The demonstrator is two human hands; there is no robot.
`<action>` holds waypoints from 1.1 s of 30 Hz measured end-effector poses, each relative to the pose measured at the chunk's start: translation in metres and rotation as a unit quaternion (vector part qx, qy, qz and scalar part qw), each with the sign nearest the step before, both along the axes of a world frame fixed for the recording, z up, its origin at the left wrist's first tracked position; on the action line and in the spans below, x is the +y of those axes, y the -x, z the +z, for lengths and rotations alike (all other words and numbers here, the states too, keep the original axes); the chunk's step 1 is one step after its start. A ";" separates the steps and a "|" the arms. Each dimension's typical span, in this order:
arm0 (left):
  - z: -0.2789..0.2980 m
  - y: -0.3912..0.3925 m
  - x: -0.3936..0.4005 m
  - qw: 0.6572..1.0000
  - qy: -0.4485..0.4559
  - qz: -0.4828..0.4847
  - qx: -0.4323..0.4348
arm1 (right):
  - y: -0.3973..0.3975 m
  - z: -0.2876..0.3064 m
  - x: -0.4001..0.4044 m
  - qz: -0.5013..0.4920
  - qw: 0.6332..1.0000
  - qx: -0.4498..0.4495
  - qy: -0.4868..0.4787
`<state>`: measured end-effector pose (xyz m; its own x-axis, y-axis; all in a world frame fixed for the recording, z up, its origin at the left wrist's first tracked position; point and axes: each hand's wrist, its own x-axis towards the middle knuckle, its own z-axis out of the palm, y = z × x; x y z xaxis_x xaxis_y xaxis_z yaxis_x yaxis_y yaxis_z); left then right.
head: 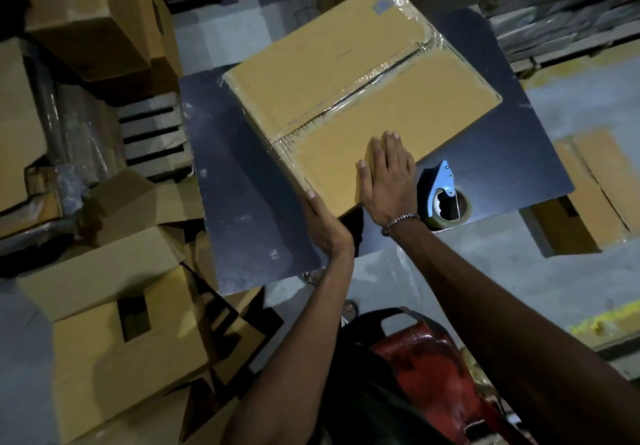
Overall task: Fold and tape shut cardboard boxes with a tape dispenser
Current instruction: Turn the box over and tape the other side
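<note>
Both hands steady the taped cardboard box (pixel 346 77) on the worktop (pixel 242 202): right hand (pixel 384 174) flat on top, left hand (pixel 323 226) against the near corner; firm rubbing along the seam should bond the tape, with the tape dispenser (pixel 443 195) lying just beside.

I see both forearms bare, no sleeves in view; a silver chain bracelet (pixel 400 220) circles the wrist of my right hand (pixel 386 181).

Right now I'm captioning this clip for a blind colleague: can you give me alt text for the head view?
A taped cardboard box sits on a dark table; the right hand presses flat on top, the left hand holds its near corner. A blue tape dispenser lies beside it.
</note>
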<state>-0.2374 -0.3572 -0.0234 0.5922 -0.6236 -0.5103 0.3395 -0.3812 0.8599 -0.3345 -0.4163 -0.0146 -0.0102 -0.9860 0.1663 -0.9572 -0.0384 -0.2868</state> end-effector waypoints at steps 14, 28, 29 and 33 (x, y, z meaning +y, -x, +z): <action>0.032 -0.009 -0.032 0.986 -0.152 0.036 0.052 | -0.005 0.003 0.000 -0.011 1.000 0.001 -0.012; 0.044 -0.069 -0.105 0.980 -0.182 -0.072 -0.027 | -0.073 0.020 -0.018 0.008 0.999 -0.015 -0.030; 0.041 -0.073 -0.104 0.978 -0.192 -0.084 -0.015 | -0.072 0.020 -0.018 0.005 0.999 -0.017 -0.030; 0.040 -0.085 -0.111 0.983 -0.136 -0.060 -0.104 | -0.074 0.018 -0.023 -0.009 1.000 -0.006 -0.010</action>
<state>-0.1524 -0.4677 0.0167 0.6319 -0.5524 -0.5437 0.1065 -0.6329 0.7669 -0.2604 -0.4389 0.0030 -0.0293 -0.9887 0.1469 -0.9544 -0.0160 -0.2981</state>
